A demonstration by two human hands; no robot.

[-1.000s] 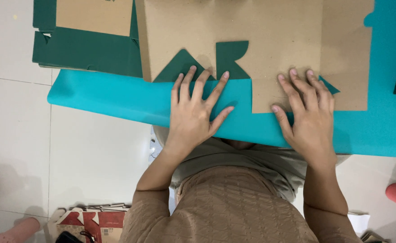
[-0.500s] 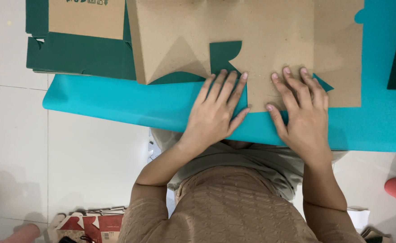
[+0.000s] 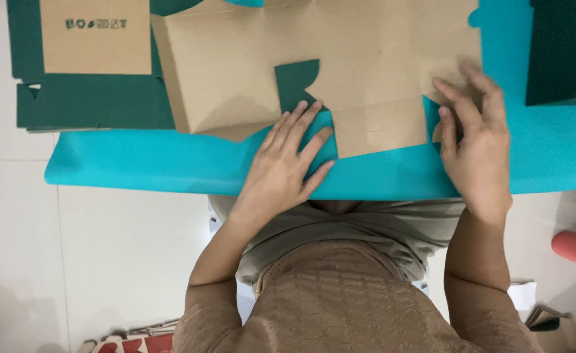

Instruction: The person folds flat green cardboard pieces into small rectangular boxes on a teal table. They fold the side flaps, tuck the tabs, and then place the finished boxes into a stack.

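The person sat at a bright blue table (image 3: 137, 163). A big flat piece of brown cardboard (image 3: 340, 59) lay on it, opened out like a box that was not folded yet. It took up the top middle of the picture, and its near edge lay near the table's near edge.

The left hand (image 3: 285, 157) lay flat on the table. Its fingers (image 3: 301, 124) were spread wide and pointed to about 1 o'clock. The fingertips reached a dark green flap (image 3: 298, 82) that stuck out of the cardboard. The hand pressed down and held nothing inside it.

The right hand (image 3: 474, 140) lay at about 3 o'clock from the left hand, well apart from it. Its fingers (image 3: 461, 95) were close together and a little bent, pointing to about 11 o'clock. They pressed on the right end of the cardboard, at its edge. I could not tell if the thumb was under the edge or only beside it.

A square brown flap (image 3: 379, 127) lay between the two hands, flat on the table.

At about 10 o'clock from the left hand lay another flat box (image 3: 92, 98), dark green with a brown panel on top. It touched the left side of the big cardboard. At the far right, about 2 o'clock from the right hand, stood a dark green box (image 3: 559, 52). The white floor (image 3: 124, 261) showed below the table.
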